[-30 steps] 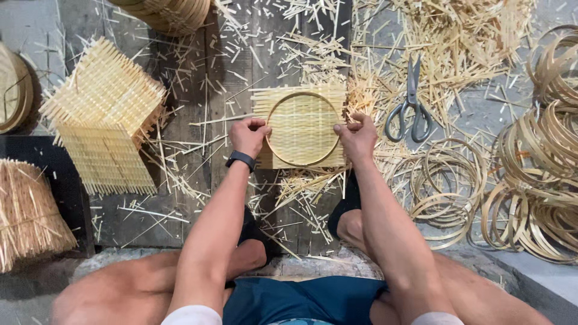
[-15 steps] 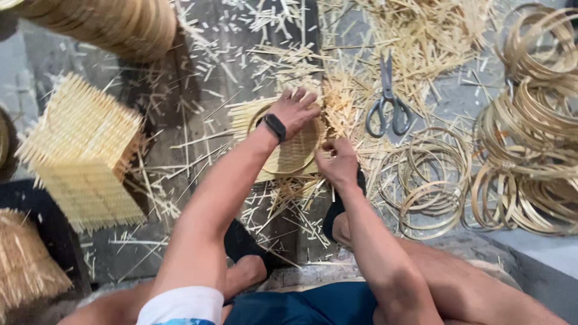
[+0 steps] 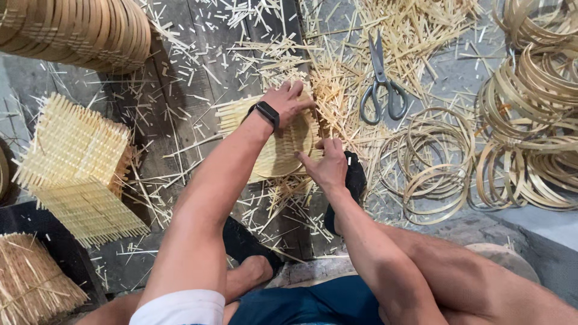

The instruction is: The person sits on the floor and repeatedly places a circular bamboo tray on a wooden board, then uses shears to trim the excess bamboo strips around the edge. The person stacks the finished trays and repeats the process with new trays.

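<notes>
Both hands press a woven bamboo mat (image 3: 274, 150), light, springy and likely brittle-edged, best held at its hoop rim: left hand (image 3: 288, 102) fingers spread over its far edge, right hand (image 3: 328, 165) fingers pinching its near rim.

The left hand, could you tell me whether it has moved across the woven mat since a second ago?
Yes. The left hand has crossed from the woven mat's left edge to its far edge, closer to the scissors.

Pale matt woven bamboo mat (image 3: 283, 150) under both hands; at two o'clock, dull grey metal scissors (image 3: 380, 84); rough weathered wood boards (image 3: 180, 72).
</notes>
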